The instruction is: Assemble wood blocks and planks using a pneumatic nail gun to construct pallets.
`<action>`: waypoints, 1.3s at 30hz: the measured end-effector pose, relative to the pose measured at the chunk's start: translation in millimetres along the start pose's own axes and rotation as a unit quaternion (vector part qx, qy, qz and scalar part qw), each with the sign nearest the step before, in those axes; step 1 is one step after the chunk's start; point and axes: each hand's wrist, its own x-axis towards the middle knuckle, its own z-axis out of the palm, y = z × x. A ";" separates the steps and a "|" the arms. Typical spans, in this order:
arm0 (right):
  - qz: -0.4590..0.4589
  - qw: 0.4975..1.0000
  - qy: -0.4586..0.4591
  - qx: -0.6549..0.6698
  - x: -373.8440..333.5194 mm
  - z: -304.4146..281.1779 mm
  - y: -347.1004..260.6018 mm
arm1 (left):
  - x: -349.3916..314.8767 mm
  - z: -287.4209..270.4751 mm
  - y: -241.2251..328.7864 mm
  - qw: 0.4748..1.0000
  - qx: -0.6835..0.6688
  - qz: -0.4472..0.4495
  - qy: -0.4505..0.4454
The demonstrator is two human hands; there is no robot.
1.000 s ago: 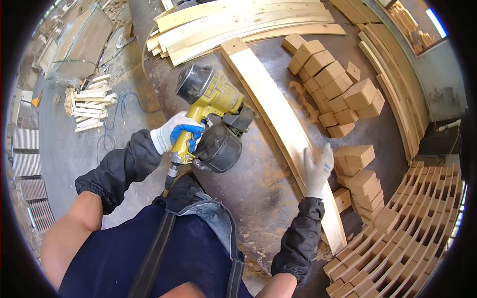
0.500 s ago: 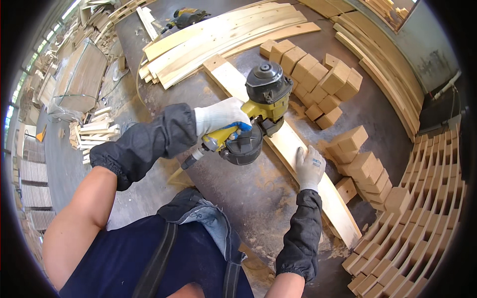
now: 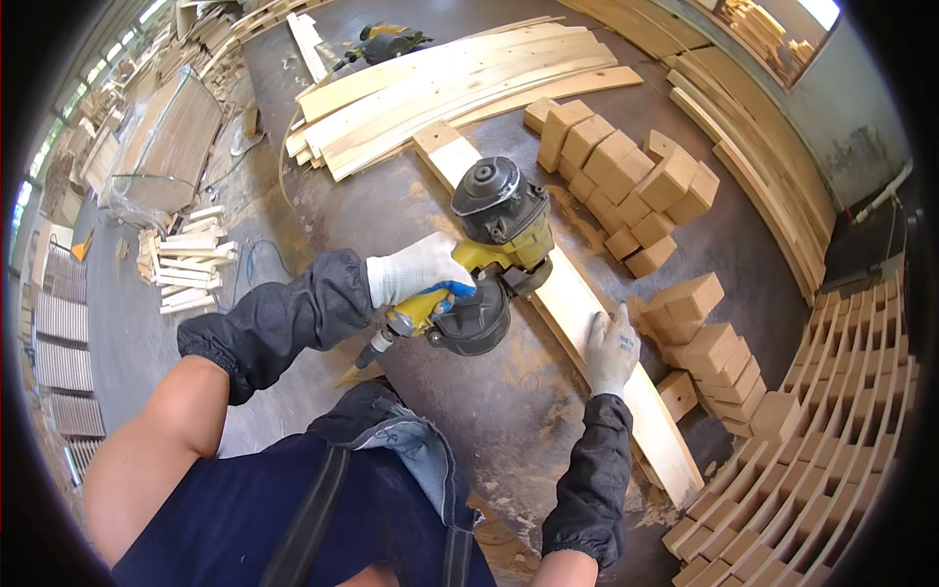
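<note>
Nail gun (image 3: 501,252) has swung over the board (image 3: 571,299); left hand (image 3: 421,271) clamped round it, right hand (image 3: 613,354) spread atop. Likely aiming; steadiness needed next.

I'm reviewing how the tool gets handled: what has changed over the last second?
The left hand swung the nail gun rightward, from left of the board to over it, keeping hold of it throughout. The right hand remains at the board; the wooden blocks and stacked planks stay as they were.
</note>
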 end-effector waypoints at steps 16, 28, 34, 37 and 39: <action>-0.128 0.987 -0.090 -0.026 -2.4 -14.1 -26.6 | -55.6 -113.8 -211.8 0.922 -0.388 -0.007 0.011; -0.096 0.991 -0.089 -0.042 3.9 -3.2 -25.3 | -28.3 -138.6 -235.5 0.896 -0.439 -0.036 -0.056; -0.065 0.994 -0.074 -0.045 -0.1 -5.6 -24.4 | -22.7 -138.8 -226.1 0.915 -0.391 -0.080 -0.056; -0.097 0.992 -0.072 -0.045 1.1 -7.9 -21.5 | -23.5 -147.6 -234.9 0.902 -0.415 -0.094 -0.068; -0.096 0.991 -0.084 -0.044 -0.6 -5.3 -21.0 | -23.1 -142.8 -226.0 0.916 -0.384 -0.114 -0.038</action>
